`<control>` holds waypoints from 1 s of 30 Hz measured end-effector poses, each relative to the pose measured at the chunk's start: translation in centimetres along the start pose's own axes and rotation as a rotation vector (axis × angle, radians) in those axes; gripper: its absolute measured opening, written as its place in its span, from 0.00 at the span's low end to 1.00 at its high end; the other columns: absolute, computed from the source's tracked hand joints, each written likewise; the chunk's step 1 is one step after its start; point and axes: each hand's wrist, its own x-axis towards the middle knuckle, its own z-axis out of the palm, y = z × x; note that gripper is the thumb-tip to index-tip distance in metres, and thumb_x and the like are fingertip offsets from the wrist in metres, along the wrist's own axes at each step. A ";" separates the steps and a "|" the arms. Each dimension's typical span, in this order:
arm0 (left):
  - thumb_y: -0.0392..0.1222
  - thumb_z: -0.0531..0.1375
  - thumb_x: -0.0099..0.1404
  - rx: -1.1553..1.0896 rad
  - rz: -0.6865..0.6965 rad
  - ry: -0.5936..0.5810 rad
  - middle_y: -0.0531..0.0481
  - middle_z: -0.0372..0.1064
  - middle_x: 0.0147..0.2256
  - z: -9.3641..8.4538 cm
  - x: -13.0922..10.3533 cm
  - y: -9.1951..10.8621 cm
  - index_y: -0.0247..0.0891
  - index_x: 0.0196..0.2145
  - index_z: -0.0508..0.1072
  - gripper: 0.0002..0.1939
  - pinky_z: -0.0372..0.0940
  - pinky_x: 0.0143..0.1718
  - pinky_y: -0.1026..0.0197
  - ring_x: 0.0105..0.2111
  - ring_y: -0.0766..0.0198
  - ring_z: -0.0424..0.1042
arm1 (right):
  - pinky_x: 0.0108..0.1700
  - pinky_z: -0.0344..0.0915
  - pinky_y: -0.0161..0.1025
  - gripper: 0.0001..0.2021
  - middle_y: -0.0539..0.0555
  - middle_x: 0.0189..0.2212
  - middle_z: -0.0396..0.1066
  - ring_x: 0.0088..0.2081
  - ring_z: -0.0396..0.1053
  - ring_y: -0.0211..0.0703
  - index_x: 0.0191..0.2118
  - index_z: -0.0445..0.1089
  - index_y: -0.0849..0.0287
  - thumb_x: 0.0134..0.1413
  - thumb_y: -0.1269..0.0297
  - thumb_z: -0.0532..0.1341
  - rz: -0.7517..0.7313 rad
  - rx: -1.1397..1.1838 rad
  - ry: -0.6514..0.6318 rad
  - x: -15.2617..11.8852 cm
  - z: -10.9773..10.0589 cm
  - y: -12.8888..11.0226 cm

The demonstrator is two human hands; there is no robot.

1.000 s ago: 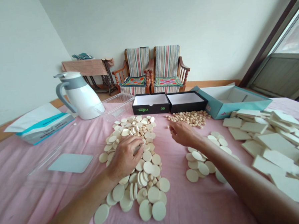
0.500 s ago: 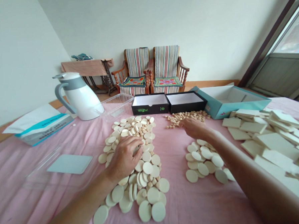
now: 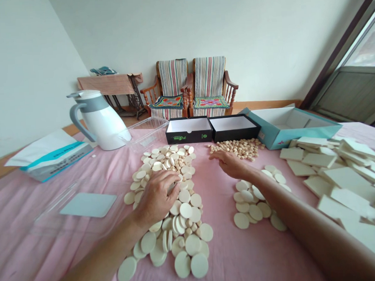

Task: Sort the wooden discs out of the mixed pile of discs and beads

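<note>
My left hand (image 3: pixel 159 193) rests on a spread of mixed round wooden discs (image 3: pixel 192 244) and small wooden beads. Its fingers are curled close to the thumb, and what they hold, if anything, is hidden. My right hand (image 3: pixel 232 164) hovers over the pink cloth at the near left edge of a heap of small wooden beads (image 3: pixel 238 148). Its index finger stretches to the left, with nothing visible in the fingers. Below my right forearm lies a separate group of round discs (image 3: pixel 255 211), partly covered by the arm.
Two black boxes (image 3: pixel 189 137) and a light-blue box (image 3: pixel 306 133) stand at the back. Square wooden pieces (image 3: pixel 343 182) are heaped on the right. A white jug (image 3: pixel 107 128), a bag (image 3: pixel 56 158) and a clear plastic tray (image 3: pixel 88 205) with a pale insert sit left.
My right hand has moved left, off the bead heap to its near left edge, uncovering more beads and discs. My left hand has stayed in place.
</note>
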 end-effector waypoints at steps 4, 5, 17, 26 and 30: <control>0.32 0.56 0.61 -0.003 -0.002 -0.001 0.47 0.72 0.40 -0.2 0.1 0.2 0.38 0.36 0.73 0.07 0.65 0.47 0.52 0.43 0.58 0.70 | 0.36 0.64 0.33 0.15 0.53 0.32 0.74 0.32 0.70 0.37 0.36 0.72 0.60 0.43 0.80 0.54 -0.078 0.149 -0.090 -0.8 0.1 -3.6; 0.33 0.56 0.62 -0.003 -0.003 -0.003 0.47 0.72 0.40 -0.2 0.2 0.3 0.38 0.36 0.73 0.07 0.65 0.47 0.52 0.43 0.58 0.70 | 0.33 0.63 0.32 0.13 0.52 0.30 0.74 0.30 0.68 0.36 0.34 0.72 0.60 0.44 0.79 0.55 -0.110 0.182 -0.120 -1.1 0.4 -4.7; 0.35 0.55 0.64 -0.007 0.006 -0.006 0.45 0.72 0.41 -0.1 0.0 0.2 0.38 0.38 0.72 0.07 0.65 0.47 0.52 0.43 0.58 0.70 | 0.31 0.55 0.32 0.06 0.52 0.28 0.68 0.29 0.63 0.36 0.30 0.62 0.59 0.44 0.75 0.54 -0.074 0.061 -0.125 -3.4 3.3 -9.9; 0.33 0.56 0.63 -0.021 -0.016 -0.019 0.46 0.72 0.40 -0.1 0.1 0.2 0.38 0.37 0.72 0.07 0.64 0.48 0.52 0.43 0.58 0.70 | 0.28 0.50 0.34 0.06 0.53 0.27 0.66 0.27 0.59 0.38 0.30 0.61 0.59 0.43 0.74 0.55 0.104 -0.171 -0.015 -1.6 0.9 -5.5; 0.31 0.56 0.61 -0.015 -0.011 -0.003 0.46 0.72 0.40 -0.1 0.1 0.2 0.38 0.37 0.73 0.08 0.64 0.48 0.52 0.43 0.58 0.70 | 0.32 0.53 0.36 0.08 0.59 0.34 0.67 0.33 0.63 0.42 0.35 0.63 0.61 0.46 0.74 0.53 0.207 -0.303 0.155 -0.9 -0.8 -3.3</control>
